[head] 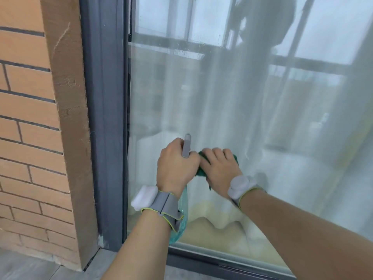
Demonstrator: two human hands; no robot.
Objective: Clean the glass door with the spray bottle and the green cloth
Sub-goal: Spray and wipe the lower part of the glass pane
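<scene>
Green cloth (235,158) is lying under your right hand (220,166), fingers (217,153) flat, pressing it against the glass door (222,108); your left hand (176,166) is gripping the spray bottle (186,145), fingers curled.

Glass door (232,102) open above — grey frame (105,118) (left) hems it in.

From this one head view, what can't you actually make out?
- Spray bottle: mostly hidden by the left hand and wrist; only the grey nozzle and a strip of clear body show. Fill level unreadable.
- Green cloth: largely covered by the right hand; its size and fold are unclear.
- Glass door: cut off at the top and right edges; reflections and the curtain behind mask which parts are already wiped.
</scene>
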